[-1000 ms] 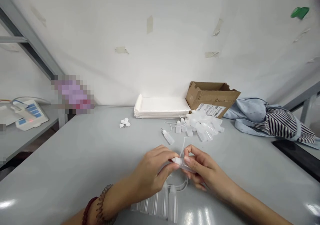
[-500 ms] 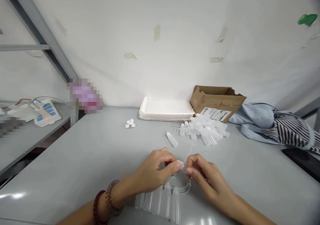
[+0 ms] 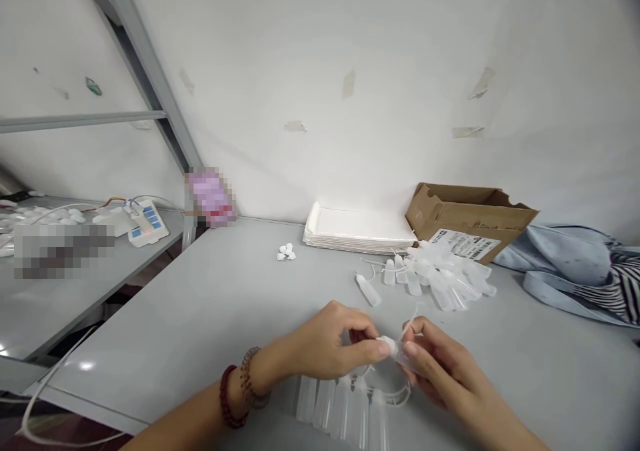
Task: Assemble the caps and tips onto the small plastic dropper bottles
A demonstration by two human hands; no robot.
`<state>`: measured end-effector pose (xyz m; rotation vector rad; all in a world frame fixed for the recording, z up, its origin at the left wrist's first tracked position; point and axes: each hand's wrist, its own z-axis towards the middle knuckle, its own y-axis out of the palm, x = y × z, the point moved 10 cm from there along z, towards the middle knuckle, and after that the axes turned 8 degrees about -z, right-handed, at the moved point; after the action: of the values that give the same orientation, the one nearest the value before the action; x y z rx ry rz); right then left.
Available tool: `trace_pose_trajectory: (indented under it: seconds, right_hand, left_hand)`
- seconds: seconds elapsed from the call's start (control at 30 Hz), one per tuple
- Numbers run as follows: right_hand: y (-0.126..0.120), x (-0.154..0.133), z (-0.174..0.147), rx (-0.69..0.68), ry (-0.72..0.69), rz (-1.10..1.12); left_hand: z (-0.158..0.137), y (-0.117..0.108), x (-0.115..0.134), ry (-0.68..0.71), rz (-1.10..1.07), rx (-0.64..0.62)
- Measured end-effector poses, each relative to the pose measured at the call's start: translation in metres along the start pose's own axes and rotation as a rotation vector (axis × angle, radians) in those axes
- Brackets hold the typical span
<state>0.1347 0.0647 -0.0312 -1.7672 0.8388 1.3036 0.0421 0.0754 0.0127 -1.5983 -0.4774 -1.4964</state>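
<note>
My right hand (image 3: 445, 364) is closed around a small translucent plastic squeeze bottle (image 3: 399, 352), which lies tilted in front of me. My left hand (image 3: 340, 344) pinches the white cap at the bottle's end between thumb and finger. A thin clear strap (image 3: 411, 319) sticks up beside the right fingertips. Below both hands, several similar bottles (image 3: 340, 407) lie side by side, their curved straps towards me partly hidden by the left hand. One more bottle (image 3: 369, 289) lies apart, beyond the hands. A few small white caps (image 3: 287, 252) sit in a cluster farther left.
A heap of translucent bottles (image 3: 445, 277) lies before an open cardboard box (image 3: 470, 221). Stacked white padded envelopes (image 3: 357, 227) rest against the wall. A light blue cloth bag (image 3: 565, 264) is at right. On the left stand a grey metal frame (image 3: 145, 51) and a power strip (image 3: 149, 224).
The view has swung to the left, so everything sits farther right. My right hand has turned slightly, and more of the held bottle shows. Both hands keep their hold.
</note>
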Motion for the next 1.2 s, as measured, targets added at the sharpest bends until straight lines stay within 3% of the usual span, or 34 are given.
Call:
trace_pose_trajectory:
  seconds: [0.13, 0.27, 0.5, 0.6, 0.63, 0.67, 0.73, 0.83, 0.93, 1.07, 1.2]
  right_hand:
    - [-0.008, -0.01, -0.007, 0.162, -0.134, -0.207]
    - [-0.007, -0.012, -0.009, 0.153, -0.183, -0.235]
    - [0.019, 0.02, 0.001, -0.158, 0.16, 0.222]
    - [0.011, 0.026, 0.006, -0.103, 0.193, 0.285]
    - [0.002, 0.025, 0.009, -0.032, 0.17, 0.268]
    - [-0.011, 0.023, 0.012, 0.057, 0.135, 0.234]
    - [-0.038, 0.015, 0.017, 0.236, 0.06, 0.118]
    - [-0.065, -0.005, 0.032, 0.394, -0.065, -0.194]
    - [-0.067, -0.024, 0.054, 0.45, -0.159, -0.664]
    - [-0.056, -0.027, 0.072, 0.419, -0.189, -0.906]
    - [-0.05, -0.029, 0.06, 0.389, -0.129, -1.089]
  left_hand:
    - [-0.001, 0.005, -0.021, -0.185, -0.142, -0.019]
    - [-0.001, 0.009, -0.021, -0.18, -0.164, -0.005]
    - [-0.001, 0.007, -0.01, -0.119, -0.032, 0.029]
    - [0.003, -0.017, -0.012, -0.086, 0.134, 0.04]
    - [0.003, -0.038, -0.016, -0.102, 0.275, 0.117]
    - [0.001, -0.066, -0.02, -0.145, 0.455, 0.254]
    - [-0.007, -0.112, -0.029, -0.206, 0.592, 0.441]
    - [-0.022, -0.157, -0.047, -0.313, 0.761, 0.625]
    - [-0.026, -0.165, -0.061, -0.364, 0.867, 0.628]
    - [-0.02, -0.156, -0.069, -0.376, 0.942, 0.557]
    - [-0.013, -0.149, -0.076, -0.382, 0.959, 0.482]
